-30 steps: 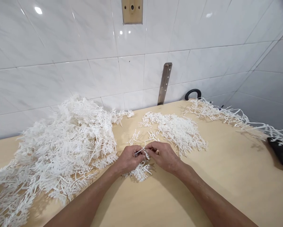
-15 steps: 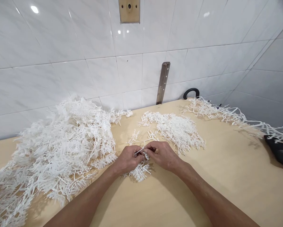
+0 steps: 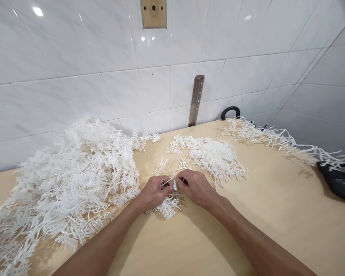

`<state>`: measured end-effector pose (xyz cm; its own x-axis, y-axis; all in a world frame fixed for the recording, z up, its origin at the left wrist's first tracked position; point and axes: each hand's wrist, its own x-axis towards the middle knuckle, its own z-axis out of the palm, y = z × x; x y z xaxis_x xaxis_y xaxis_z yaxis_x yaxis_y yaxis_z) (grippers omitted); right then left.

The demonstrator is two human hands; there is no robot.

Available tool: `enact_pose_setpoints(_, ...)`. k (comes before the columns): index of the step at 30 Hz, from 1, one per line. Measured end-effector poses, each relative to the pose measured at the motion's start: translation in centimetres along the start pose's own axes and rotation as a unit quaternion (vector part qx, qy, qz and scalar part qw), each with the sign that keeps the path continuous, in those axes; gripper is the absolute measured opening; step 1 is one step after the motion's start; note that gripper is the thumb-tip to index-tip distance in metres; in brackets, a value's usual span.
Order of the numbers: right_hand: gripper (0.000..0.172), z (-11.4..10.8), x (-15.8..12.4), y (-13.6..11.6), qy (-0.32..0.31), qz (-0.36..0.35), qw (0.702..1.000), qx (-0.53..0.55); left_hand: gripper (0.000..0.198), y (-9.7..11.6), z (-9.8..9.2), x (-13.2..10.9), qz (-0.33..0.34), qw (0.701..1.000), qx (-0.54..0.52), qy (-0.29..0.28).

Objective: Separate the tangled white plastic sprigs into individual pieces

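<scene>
Both hands meet at the middle of a light wooden table (image 3: 276, 214). My left hand (image 3: 154, 193) is closed, pinching a thin white plastic sprue piece (image 3: 169, 181) between thumb and fingers. My right hand (image 3: 195, 188) is closed on the same piece from the other side. Under the hands lies a small heap of white plastic bits (image 3: 165, 207). A large pile of white branched plastic sprues (image 3: 71, 184) lies to the left. A smaller pile of small white pieces (image 3: 215, 157) lies just beyond the hands.
A strip of long white plastic runners (image 3: 276, 140) stretches along the back right edge. A dark object (image 3: 337, 184) sits at the far right. A metal bracket (image 3: 195, 100) and a black handle (image 3: 230, 112) stand against the white tiled wall.
The hands have stayed pinched together on the small piece, with only slight finger motion. The view has drifted a little to the right.
</scene>
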<state>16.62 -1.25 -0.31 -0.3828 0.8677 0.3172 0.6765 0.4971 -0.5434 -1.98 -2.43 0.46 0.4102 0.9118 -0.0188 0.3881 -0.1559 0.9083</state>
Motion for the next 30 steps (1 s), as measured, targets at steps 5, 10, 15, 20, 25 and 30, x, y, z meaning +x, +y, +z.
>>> enact_pose_setpoints(5, 0.019, 1.0, 0.1, -0.2, 0.042, 0.006, 0.998, -0.035, 0.012, 0.4, -0.2, 0.1, -0.025, 1.000, -0.005, 0.010)
enact_pose_setpoints(10, 0.015, 1.4, 0.2, -0.4, 0.032, 0.120, 0.992, 0.035, 0.011, 0.2, -0.1, 0.1, -0.007, 0.999, -0.024, 0.024)
enact_pose_setpoints(15, 0.018, 0.7, 0.7, 0.8, 0.156, 0.046, 0.985, -0.062, 0.007, 0.0, -0.1, -0.1, -0.015, 0.999, -0.037, 0.018)
enact_pose_setpoints(20, 0.015, -2.3, 0.8, 3.8, 0.248, 0.118, 0.961, -0.037, 0.010, -0.7, 0.5, 0.0, -0.009, 0.997, -0.013, 0.079)
enact_pose_setpoints(25, 0.016, -5.3, 0.6, 6.5, 0.305, 0.190, 0.924, -0.130, 0.010, -1.1, 1.1, 0.1, 0.002, 0.994, 0.033, 0.102)
enact_pose_setpoints(30, 0.022, -4.2, 0.3, 3.5, 0.224, 0.090, 0.971, 0.003, 0.011, -0.7, 1.1, 0.0, 0.002, 0.994, 0.049, 0.102)
